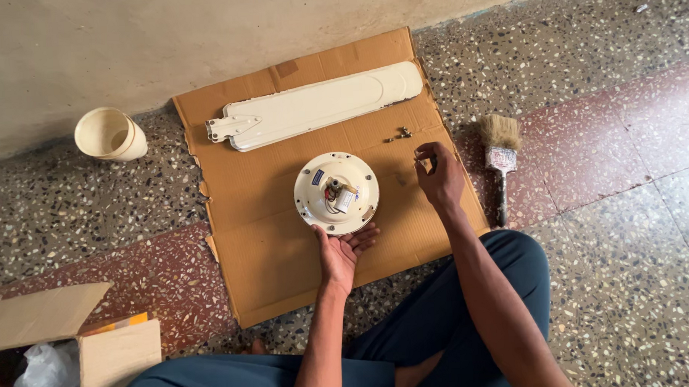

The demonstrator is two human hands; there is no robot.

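At your lower left sits an open brown cardboard box [98, 351] with a white plastic bag [49, 372] inside (its flap raised). A small blue label [318, 177] and a white one [345, 199] mark the round cream fan motor [336, 192].

We look down on a speckled terrazzo floor [622, 283] crossed by reddish bands, meeting a plain, scuffed cream wall [125, 41] along the top. Soft, even daylight falls across both, casting only faint shadows.

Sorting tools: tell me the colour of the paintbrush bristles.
The paintbrush bristles are pale tan, seen best in the head view.
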